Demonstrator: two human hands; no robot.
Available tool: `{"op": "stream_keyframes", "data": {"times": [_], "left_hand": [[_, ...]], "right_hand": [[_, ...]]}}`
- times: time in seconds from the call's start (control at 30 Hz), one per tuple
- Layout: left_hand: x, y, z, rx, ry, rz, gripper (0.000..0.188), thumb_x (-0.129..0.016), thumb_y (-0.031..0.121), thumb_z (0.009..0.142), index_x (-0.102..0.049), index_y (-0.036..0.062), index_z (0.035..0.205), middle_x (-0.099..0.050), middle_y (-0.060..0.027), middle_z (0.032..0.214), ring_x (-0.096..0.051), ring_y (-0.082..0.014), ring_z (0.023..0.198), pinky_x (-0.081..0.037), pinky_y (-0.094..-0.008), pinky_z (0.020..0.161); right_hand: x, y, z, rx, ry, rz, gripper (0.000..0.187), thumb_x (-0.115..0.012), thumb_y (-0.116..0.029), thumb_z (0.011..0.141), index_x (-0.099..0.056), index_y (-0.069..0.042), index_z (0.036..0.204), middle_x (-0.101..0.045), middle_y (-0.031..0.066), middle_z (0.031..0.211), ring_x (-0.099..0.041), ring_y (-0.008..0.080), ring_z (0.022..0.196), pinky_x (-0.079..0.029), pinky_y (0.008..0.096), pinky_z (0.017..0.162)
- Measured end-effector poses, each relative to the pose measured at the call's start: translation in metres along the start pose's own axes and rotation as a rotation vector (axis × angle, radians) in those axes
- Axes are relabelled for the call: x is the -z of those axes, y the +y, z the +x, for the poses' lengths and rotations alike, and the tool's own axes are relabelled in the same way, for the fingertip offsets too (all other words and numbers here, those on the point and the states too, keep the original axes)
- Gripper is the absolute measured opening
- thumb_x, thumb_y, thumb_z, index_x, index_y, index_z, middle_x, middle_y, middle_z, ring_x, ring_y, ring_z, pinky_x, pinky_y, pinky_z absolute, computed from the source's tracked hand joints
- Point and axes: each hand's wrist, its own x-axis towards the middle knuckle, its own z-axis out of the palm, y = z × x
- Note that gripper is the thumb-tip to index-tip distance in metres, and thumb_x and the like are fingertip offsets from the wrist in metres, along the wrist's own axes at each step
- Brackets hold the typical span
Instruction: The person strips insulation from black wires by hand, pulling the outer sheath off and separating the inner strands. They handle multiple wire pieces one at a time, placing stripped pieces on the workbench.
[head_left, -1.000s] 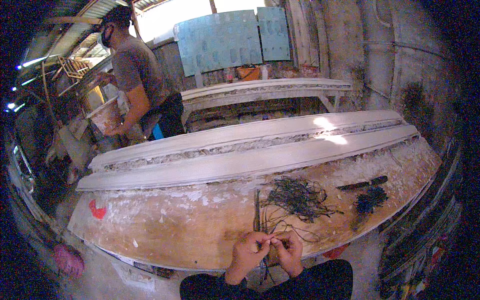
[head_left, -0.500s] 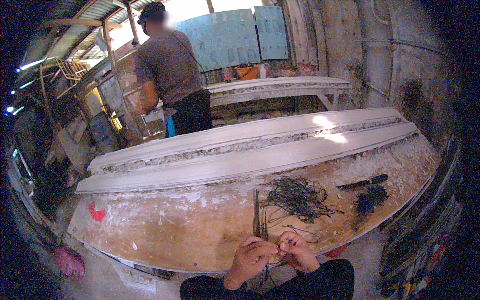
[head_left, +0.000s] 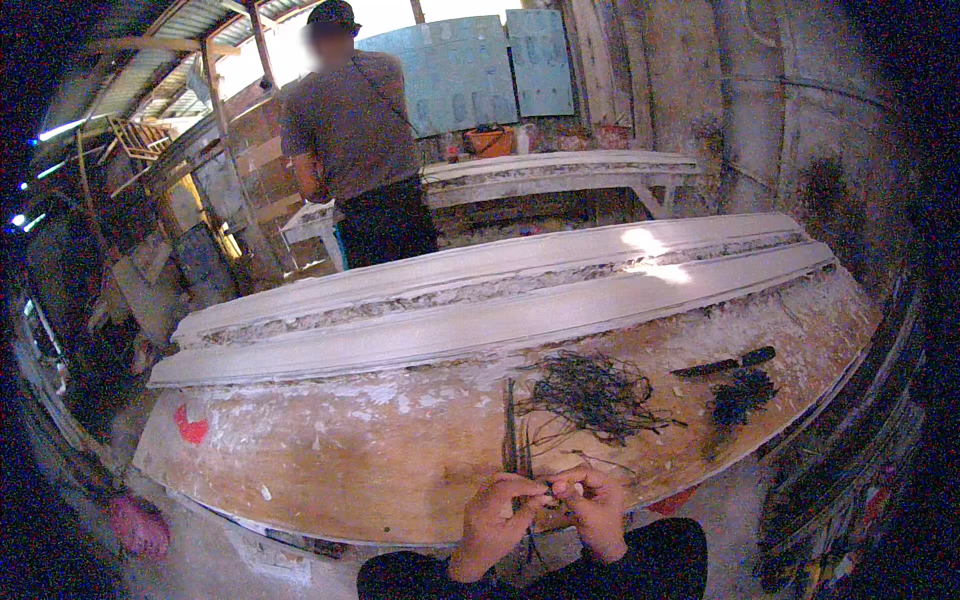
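Observation:
Close together at the table's near edge, my left hand (head_left: 494, 518) and my right hand (head_left: 596, 508) pinch thin dark cord between thumbs and fingertips. The exact spot where the cord is gripped is too small to make out. A narrow bundle of dark strands (head_left: 510, 425) lies lengthwise on the wood just beyond my left hand, and loose ends dangle below the hands. Past my fingers sits a tangled heap of dark cord (head_left: 597, 395). To its right are a knife (head_left: 722, 364) with a dark handle and a smaller dark clump of short strands (head_left: 743, 395).
The plaster-stained wooden table (head_left: 330, 470) carries two long white moulded strips (head_left: 480, 312) along its far side. A red scrap (head_left: 190, 425) lies at left. Behind, a person (head_left: 355, 150) stands near a white bench (head_left: 560, 175) with an orange container (head_left: 489, 143).
My fingers have shifted slightly around the cord, the hands staying nearly in place. The person behind has moved a little to the right and turned their head.

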Motion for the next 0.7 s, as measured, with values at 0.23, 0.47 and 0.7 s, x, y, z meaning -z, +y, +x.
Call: {"op": "stream_keyframes", "data": {"times": [0.23,0.47,0.7], "left_hand": [[-0.002,-0.004,-0.001,0.136,0.058,-0.052,0.015,-0.066,0.003,0.069,-0.059,0.0035,0.082,-0.059,-0.0083,0.088,-0.057,-0.0198,0.084,-0.044,-0.0287,0.077],[0.0,-0.001,0.004,0.085,0.045,-0.01,0.013,-0.065,0.003,0.069,-0.059,0.0043,0.081,-0.06,-0.0107,0.093,-0.057,-0.0202,0.086,-0.044,-0.0298,0.077],[-0.005,-0.001,-0.002,0.131,0.055,0.179,0.021,-0.065,0.004,0.069,-0.055,0.0053,0.088,-0.061,-0.0112,0.089,-0.059,-0.0227,0.081,-0.046,-0.0313,0.072]], "right_hand": [[-0.003,-0.01,-0.001,0.017,-0.044,0.07,0.012,-0.063,-0.009,0.073,-0.064,-0.002,0.082,-0.059,0.0052,0.076,-0.053,0.0111,0.074,-0.04,0.0234,0.068],[-0.001,-0.015,0.002,0.171,-0.012,-0.183,0.013,-0.065,-0.008,0.069,-0.063,-0.003,0.081,-0.058,0.0055,0.07,-0.05,0.0141,0.069,-0.038,0.0259,0.066],[-0.007,-0.011,0.004,0.442,0.049,-0.415,0.005,-0.062,-0.007,0.069,-0.061,-0.004,0.073,-0.053,0.0076,0.063,-0.047,0.0189,0.062,-0.035,0.0296,0.062]]}}
